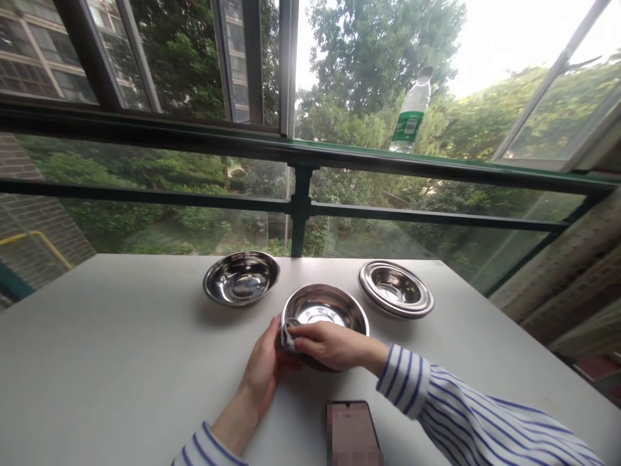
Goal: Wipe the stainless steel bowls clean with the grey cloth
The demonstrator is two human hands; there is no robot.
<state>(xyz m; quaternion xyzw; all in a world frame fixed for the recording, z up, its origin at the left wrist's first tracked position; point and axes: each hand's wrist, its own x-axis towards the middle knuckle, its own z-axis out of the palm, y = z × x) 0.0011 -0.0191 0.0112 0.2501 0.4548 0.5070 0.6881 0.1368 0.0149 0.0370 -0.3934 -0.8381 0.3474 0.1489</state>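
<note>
A deep stainless steel bowl (344, 303) is tilted slightly toward me at the middle of the white table. My left hand (262, 370) is wrapped around its left outer side, with some fingers hidden beneath the bowl. Reaching across the near rim, my right hand (332, 344) pinches a small grey cloth (287, 338) against the rim's left edge. Most of that cloth is covered by the fingers. Behind and to the left stands a wide steel basin (233, 277). Stacked steel dishes (371, 285) sit behind and to the right.
A phone (353, 430) lies on the white table (121, 362) near its front edge. Beyond the table runs a dark railing (194, 145) before the windows. A plastic bottle (407, 126) with a green label stands on its ledge. A patterned curtain (557, 291) hangs at right.
</note>
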